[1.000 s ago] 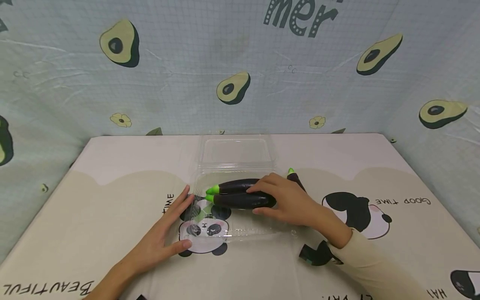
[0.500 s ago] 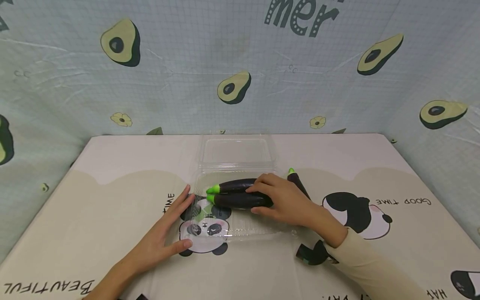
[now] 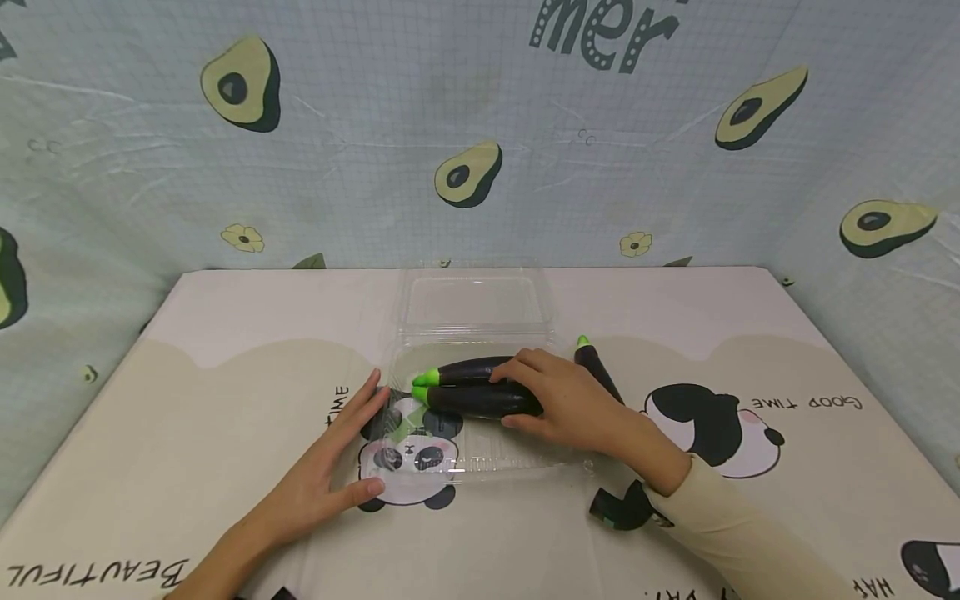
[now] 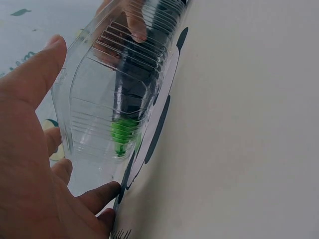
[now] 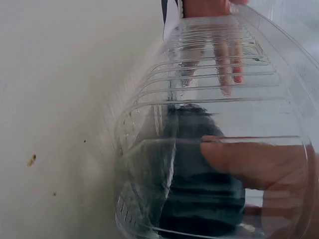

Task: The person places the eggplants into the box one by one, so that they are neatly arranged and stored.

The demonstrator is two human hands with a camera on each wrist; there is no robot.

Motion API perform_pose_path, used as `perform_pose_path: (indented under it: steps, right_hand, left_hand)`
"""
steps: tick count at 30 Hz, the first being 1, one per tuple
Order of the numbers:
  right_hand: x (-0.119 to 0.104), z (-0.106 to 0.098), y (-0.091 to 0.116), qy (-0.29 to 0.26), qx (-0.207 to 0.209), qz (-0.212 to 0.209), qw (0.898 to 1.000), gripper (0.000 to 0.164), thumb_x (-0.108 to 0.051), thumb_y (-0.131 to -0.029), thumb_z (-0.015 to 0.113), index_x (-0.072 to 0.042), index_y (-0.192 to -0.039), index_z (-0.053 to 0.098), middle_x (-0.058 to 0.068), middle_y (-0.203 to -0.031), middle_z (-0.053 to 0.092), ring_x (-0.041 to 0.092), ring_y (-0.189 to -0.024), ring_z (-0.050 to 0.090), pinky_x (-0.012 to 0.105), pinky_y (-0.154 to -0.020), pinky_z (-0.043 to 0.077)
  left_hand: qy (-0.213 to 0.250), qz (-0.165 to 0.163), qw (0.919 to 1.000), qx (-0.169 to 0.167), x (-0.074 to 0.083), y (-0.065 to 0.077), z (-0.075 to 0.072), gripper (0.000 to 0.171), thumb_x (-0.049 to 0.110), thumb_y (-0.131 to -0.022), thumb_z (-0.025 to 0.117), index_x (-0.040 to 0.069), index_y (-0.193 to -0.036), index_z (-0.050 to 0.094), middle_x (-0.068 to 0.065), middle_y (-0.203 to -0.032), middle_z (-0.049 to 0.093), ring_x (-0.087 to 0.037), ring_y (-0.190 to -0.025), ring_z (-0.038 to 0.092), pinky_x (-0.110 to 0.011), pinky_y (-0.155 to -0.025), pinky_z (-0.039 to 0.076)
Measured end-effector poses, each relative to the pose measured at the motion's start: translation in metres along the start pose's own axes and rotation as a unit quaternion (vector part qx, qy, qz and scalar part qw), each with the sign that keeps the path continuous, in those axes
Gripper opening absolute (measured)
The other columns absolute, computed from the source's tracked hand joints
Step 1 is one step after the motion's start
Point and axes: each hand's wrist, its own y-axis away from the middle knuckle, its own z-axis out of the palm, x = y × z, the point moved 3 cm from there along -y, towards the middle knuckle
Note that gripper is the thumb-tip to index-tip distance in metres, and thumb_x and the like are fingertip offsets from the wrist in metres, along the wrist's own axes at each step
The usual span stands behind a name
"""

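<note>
A clear plastic clamshell box (image 3: 487, 467) lies open, its lid (image 3: 474, 300) folded back toward the wall. Two dark eggplants with green stem ends are side by side in its base: the rear eggplant (image 3: 472, 370) and the front eggplant (image 3: 468, 401). My right hand (image 3: 573, 408) grips the front one near its blunt end, thumb on the near side and fingers over the top. Through the clear wall in the right wrist view, the thumb (image 5: 239, 157) presses on the dark skin. My left hand (image 3: 330, 475), fingers spread, rests against the box's left end.
A third eggplant (image 3: 596, 367) lies right of the box, partly behind the right hand. A black strap-like piece (image 3: 626, 507) is under the right forearm. The printed tablecloth (image 3: 225, 433) reaches back to a hanging avocado-print sheet (image 3: 375, 100).
My right hand and the front eggplant have shifted slightly left, leaving a little more of the third eggplant showing. The left hand stays in place.
</note>
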Motion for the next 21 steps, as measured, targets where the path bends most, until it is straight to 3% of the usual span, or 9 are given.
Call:
perform_pose_path:
  steps: [21]
  right_hand:
    - [0.0003, 0.0026, 0.0015, 0.005, -0.003, 0.006, 1.0, 0.04, -0.035, -0.081, 0.076, -0.018, -0.114, 0.061, -0.002, -0.11, 0.054, 0.014, -0.096, 0.057, 0.033, -0.079, 0.05]
  left_hand:
    - [0.0, -0.007, 1.0, -0.005, -0.002, 0.0003, 0.0006, 0.088, 0.014, -0.078, 0.073, 0.01, -0.152, 0.025, -0.01, -0.16, 0.008, -0.024, -0.145, 0.008, -0.017, -0.11, 0.009]
